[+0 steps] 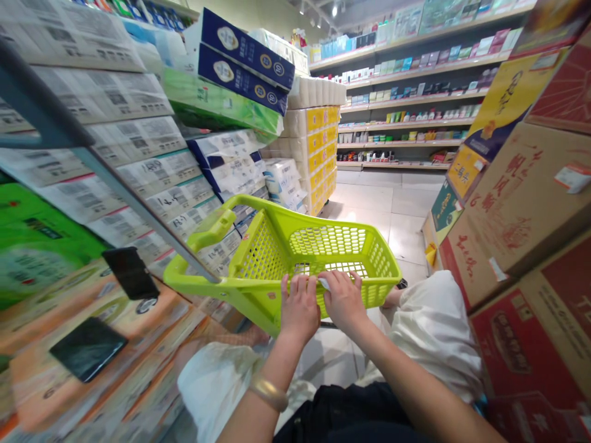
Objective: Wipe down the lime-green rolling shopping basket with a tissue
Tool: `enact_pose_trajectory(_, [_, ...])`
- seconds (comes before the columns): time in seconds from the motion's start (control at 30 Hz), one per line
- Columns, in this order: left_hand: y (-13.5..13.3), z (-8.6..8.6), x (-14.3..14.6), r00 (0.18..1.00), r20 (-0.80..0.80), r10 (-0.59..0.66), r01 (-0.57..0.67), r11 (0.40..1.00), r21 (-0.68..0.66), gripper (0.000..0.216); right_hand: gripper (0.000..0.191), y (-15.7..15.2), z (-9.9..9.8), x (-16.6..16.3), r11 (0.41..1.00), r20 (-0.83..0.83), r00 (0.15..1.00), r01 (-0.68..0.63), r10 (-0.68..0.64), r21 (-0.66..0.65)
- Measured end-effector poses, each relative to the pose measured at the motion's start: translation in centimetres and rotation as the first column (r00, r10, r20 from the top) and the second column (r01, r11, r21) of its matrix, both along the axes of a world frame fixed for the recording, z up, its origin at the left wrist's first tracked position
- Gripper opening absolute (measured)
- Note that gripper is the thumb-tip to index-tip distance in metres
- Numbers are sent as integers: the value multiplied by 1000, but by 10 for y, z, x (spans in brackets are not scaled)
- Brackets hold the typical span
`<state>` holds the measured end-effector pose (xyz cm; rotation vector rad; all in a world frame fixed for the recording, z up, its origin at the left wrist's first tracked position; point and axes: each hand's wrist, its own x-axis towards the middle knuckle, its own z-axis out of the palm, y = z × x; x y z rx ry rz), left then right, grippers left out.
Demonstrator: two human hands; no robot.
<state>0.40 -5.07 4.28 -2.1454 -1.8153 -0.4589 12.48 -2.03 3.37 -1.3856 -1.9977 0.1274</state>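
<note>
A lime-green rolling shopping basket [258,304] with perforated walls stands in front of me, between my knees. Its long grey pull handle [152,218] slants up to the left. My left hand [300,307], below a gold bangle [268,394], has its fingers curled over the near rim. Close beside it, my right hand [342,298] also has its fingers bent over that rim. A small white scrap [324,283] shows by the right thumb; what it is I cannot make out. Through the gaps, the visible basket floor shows no goods.
A dark phone [130,272] and a black-screened flat device [87,349] lie on orange packs [41,375] at left. Stacked tissue packs [152,166] rise behind them. Cardboard cartons [521,197] line the right side. Shelves of small boxes [415,92] stand beyond the tiled floor [369,194].
</note>
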Motion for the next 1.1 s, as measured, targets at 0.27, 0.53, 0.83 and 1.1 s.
enact_pose_trajectory(0.27, [1, -4, 2, 1000, -17, 7, -7, 1000, -8, 49, 34, 3, -9, 45, 992, 16, 992, 128, -128, -6])
enact_pose_trajectory(0.53, [-2, 0, 7, 1000, 5, 12, -12, 1000, -2, 42, 36, -3, 1, -1, 999, 19, 999, 50, -50, 16])
enact_pose_trajectory(0.83, [0, -6, 3, 1000, -1, 0, 0, 1000, -2, 52, 35, 1, -7, 42, 995, 28, 994, 103, -103, -16])
enact_pose_trajectory(1.1, [-1, -2, 8, 1000, 3, 17, -17, 1000, 9, 48, 37, -2, -3, 12, 996, 22, 996, 86, -86, 8])
